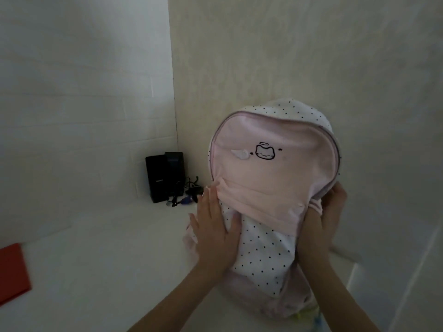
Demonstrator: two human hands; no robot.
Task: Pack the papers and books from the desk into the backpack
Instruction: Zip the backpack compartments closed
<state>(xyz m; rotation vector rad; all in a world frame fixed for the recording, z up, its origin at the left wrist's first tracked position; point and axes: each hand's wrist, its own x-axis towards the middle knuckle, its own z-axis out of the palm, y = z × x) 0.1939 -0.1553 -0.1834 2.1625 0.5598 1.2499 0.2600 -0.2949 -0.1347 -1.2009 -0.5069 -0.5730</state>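
From the head view, a pink backpack (273, 178) with a small cat face stitched on its front stands upright on the white surface (107, 255), close to the pale wall behind it. Its lower front panel is white with black dots. The left hand (215, 226) lies flat against the backpack's left side, fingers straight and spread, grasping nothing. The right hand (328, 212) is at the backpack's right edge, fingers curled round the fabric near a pink strap, holding it. Back in the corner, well apart from the backpack, two black boxes (164, 176) stand side by side with a tangle of dark cables (187, 192) at their foot. A red book (13, 271) lies at the left edge of the surface.
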